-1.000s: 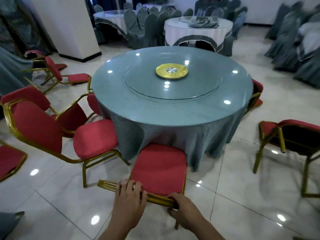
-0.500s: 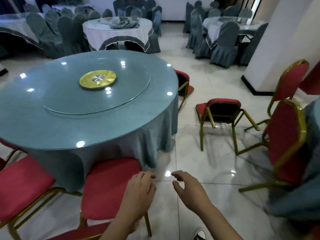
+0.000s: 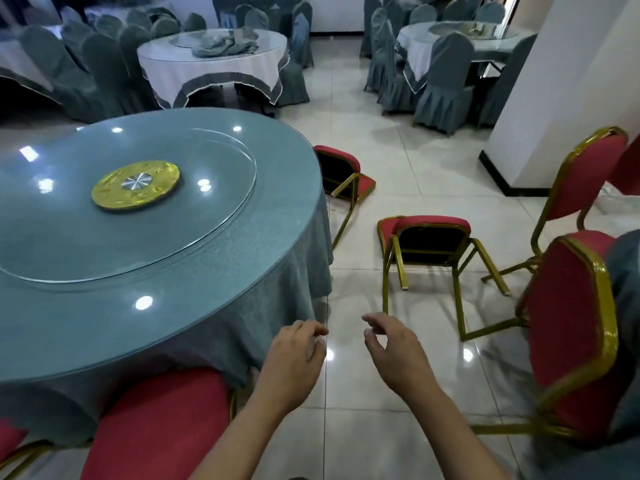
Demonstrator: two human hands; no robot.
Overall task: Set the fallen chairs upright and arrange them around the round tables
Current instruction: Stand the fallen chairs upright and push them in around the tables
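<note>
Head view, hands: our left hand (image 3: 294,358) and right hand (image 3: 394,355) hover empty, fingers (image 3: 372,320) loosely curled, holding nothing
Head view, target: the fallen chair (image 3: 433,244) lies on its back on the floor, ahead and right of our hands, legs pointing toward us
Head view, nearer hand: we judge the right
Head view, second fallen chair (image 3: 343,174): farther, beside the round tabletop (image 3: 173,271)

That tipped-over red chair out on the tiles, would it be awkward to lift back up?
Probably not. The fallen chair has a thin gold tube frame, so it likely stays stiff and fairly light. Its splayed legs may snag the neighbouring chair, and could slide on the glossy floor.
</note>
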